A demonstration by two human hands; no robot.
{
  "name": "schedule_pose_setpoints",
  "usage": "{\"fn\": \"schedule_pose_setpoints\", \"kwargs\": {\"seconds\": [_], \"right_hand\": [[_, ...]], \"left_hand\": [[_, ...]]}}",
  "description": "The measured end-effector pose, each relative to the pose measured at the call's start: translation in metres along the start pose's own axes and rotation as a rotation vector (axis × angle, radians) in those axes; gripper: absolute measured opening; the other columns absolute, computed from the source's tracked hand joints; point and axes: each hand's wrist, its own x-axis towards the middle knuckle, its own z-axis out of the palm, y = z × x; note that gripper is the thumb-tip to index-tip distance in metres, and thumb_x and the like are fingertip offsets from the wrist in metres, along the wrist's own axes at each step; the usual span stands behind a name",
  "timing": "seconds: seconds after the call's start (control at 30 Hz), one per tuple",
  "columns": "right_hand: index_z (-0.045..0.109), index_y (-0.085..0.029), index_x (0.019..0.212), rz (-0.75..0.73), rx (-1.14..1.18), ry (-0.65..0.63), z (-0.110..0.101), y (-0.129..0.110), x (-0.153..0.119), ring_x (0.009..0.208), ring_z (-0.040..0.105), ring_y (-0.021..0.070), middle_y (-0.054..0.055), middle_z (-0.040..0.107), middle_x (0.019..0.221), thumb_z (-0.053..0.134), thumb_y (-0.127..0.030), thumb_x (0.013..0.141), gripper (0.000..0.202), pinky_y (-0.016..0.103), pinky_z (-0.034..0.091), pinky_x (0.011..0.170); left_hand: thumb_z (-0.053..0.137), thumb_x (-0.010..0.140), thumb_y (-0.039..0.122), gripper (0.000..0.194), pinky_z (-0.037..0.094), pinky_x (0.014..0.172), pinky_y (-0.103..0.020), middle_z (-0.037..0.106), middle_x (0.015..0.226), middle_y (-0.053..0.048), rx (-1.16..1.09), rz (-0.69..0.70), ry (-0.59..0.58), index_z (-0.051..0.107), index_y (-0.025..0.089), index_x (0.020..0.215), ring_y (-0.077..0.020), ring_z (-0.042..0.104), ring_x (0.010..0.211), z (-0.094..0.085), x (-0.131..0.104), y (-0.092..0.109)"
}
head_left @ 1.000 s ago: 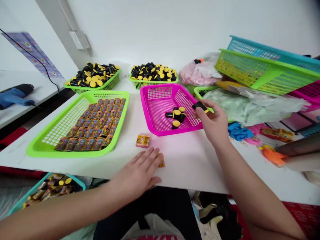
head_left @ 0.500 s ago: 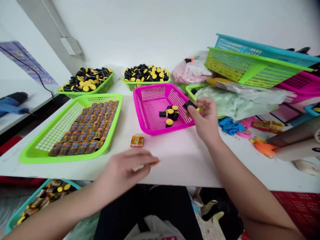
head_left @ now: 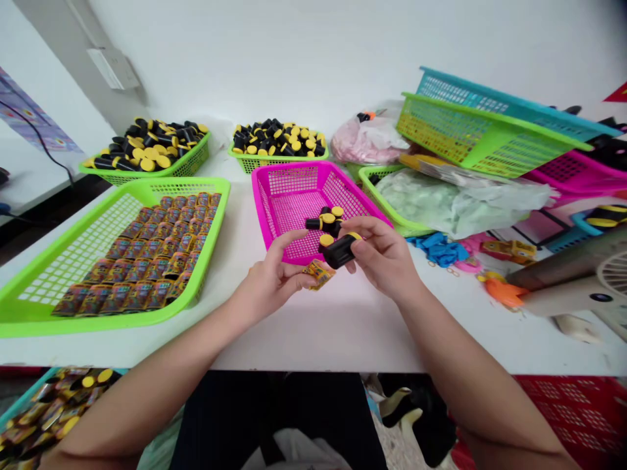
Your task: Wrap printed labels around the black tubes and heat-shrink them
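My left hand (head_left: 279, 274) pinches a small gold printed wrapper (head_left: 319, 274) in front of the pink basket. In my right hand (head_left: 379, 258) is a black cylinder with a yellow end (head_left: 340, 252), held lying sideways close beside the wrapper. Several more black-and-yellow cylinders (head_left: 327, 219) lie in the pink basket (head_left: 279, 196) just behind my hands. To the left, a green basket (head_left: 223, 228) holds rows of cylinders in printed wrappers (head_left: 142, 267).
Two green baskets (head_left: 189, 166) (head_left: 255, 163) heaped with black-and-yellow cylinders stand at the back. Stacked baskets (head_left: 484, 140), plastic bags (head_left: 441, 199), blue balloons (head_left: 441, 249) and a grey fan (head_left: 582, 281) are at right. A teal basket (head_left: 29, 395) sits below the table's left edge.
My left hand has come up and right, now with the gold wrapper visible. My right hand has brought the black cylinder down and left to meet it. The camera view has shifted slightly.
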Motion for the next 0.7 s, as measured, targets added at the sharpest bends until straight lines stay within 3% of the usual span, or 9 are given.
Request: {"fn": "schedule_pose_setpoints", "kwargs": {"seconds": [0.23,0.47,0.6,0.7], "right_hand": [[0.068,-0.025,0.103,0.04,-0.033,-0.026,0.006,-0.006,-0.005,0.054,0.055,0.0091,-0.002,0.062,0.074,0.071,-0.039,0.084,0.023,0.022,0.045,0.046],[0.067,-0.024,0.098,-0.003,-0.213,-0.069,0.014,-0.015,-0.005,0.051,0.052,0.0072,-0.005,0.059,0.065,0.074,-0.028,0.082,0.018,0.019,0.042,0.045],[0.065,-0.025,0.101,-0.098,-0.256,-0.051,0.016,-0.013,-0.005,0.057,0.056,0.0083,-0.003,0.061,0.074,0.073,-0.025,0.082,0.022,0.021,0.048,0.05],[0.063,-0.026,0.1,-0.281,-0.327,0.023,0.025,-0.006,-0.008,0.079,0.064,0.0145,0.002,0.063,0.09,0.076,-0.023,0.078,0.026,0.028,0.056,0.066]], "left_hand": [[0.067,0.087,0.023,0.084,0.057,0.078,-0.031,0.074,0.085,-0.003,0.019,0.076,-0.036,0.015,0.025,0.154,-0.0189,0.073,0.08,-0.006,-0.004,-0.012],[0.073,0.082,0.021,0.087,0.058,0.083,-0.032,0.075,0.094,-0.005,-0.251,0.088,0.104,0.021,0.026,0.152,-0.0206,0.073,0.088,0.0,-0.008,0.0],[0.075,0.08,0.016,0.09,0.058,0.081,-0.031,0.075,0.097,-0.004,-0.484,0.058,0.111,0.018,0.028,0.148,-0.0173,0.073,0.085,0.004,-0.004,0.012],[0.081,0.072,0.014,0.083,0.056,0.082,-0.027,0.074,0.1,-0.001,-0.618,0.004,0.153,0.033,0.027,0.138,-0.014,0.071,0.088,0.008,-0.002,0.014]]}}
